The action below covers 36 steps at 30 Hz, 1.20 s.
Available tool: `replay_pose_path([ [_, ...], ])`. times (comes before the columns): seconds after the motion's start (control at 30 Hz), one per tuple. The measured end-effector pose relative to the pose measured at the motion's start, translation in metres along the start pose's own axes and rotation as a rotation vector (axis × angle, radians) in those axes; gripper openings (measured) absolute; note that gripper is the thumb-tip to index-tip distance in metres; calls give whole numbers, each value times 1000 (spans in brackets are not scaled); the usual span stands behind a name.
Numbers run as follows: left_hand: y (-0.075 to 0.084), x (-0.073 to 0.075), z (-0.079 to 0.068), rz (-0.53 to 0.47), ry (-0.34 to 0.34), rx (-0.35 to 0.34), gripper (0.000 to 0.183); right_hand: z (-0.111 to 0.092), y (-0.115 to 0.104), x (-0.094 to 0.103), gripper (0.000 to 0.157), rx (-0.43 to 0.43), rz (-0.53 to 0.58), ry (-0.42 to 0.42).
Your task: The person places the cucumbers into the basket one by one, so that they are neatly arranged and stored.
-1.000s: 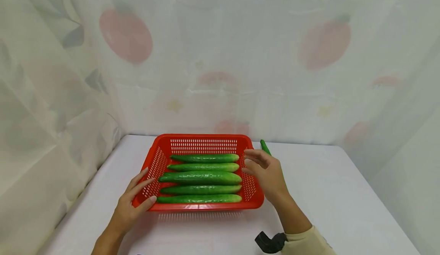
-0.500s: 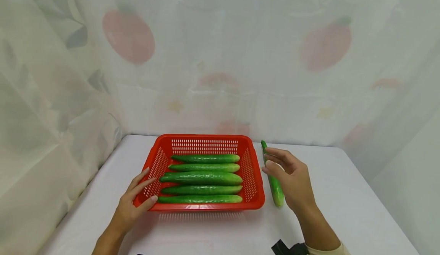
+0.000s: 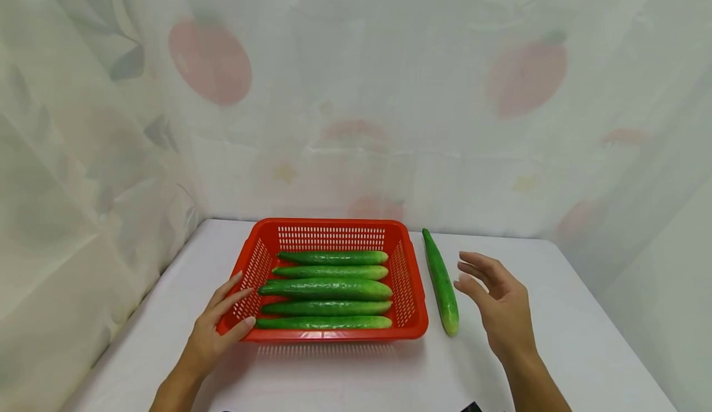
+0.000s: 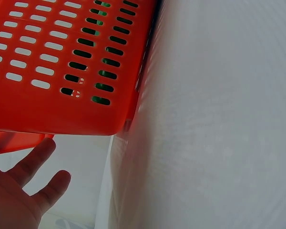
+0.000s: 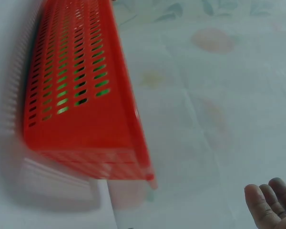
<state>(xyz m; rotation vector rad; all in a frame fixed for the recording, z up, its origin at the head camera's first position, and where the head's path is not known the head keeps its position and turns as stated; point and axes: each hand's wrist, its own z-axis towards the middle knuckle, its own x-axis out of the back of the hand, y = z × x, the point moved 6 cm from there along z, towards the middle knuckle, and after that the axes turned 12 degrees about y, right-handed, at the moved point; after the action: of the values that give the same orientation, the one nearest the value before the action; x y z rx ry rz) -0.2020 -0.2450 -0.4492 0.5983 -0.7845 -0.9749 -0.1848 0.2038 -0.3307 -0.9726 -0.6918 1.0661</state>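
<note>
A red plastic basket (image 3: 322, 335) with slotted walls holds several green cucumbers (image 3: 325, 288) lying crosswise in a row. My left hand (image 3: 206, 338) rests at its near left corner, thumb on the front rim and fingers spread along the left side. In the left wrist view, the fingers (image 4: 33, 162) reach out by the rim. To the right of the basket, a single cucumber (image 3: 442, 285) lies lengthwise on the table. My right hand (image 3: 503, 307) hovers right of that cucumber, fingers loosely bent and nothing in them. Only some of its fingertips (image 5: 257, 200) show in the right wrist view.
The table has a white cover (image 3: 556, 313). A pale printed curtain (image 3: 356, 91) hangs behind its back edge, and more draped fabric (image 3: 83, 183) stands along the left side. A dark object (image 3: 471, 407) shows at the bottom edge near my right arm.
My right hand has moved right, from the basket's right side past the single cucumber, which is now fully visible. My left hand and the basket have stayed in place.
</note>
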Motion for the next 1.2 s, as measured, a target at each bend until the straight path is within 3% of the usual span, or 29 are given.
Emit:
replay_pose_path([
  [0.53,-1,-1,0,-21,-5,14,46,-3,47,19,39,-4,-50,85],
  [0.7,-1,-1,0,-22,-7,18,45,-4,73,22,39,-51,-21,120],
  [1.2,-2,-1,-1,-24,-9,18,46,-11,131,26,39,-192,-100,198],
])
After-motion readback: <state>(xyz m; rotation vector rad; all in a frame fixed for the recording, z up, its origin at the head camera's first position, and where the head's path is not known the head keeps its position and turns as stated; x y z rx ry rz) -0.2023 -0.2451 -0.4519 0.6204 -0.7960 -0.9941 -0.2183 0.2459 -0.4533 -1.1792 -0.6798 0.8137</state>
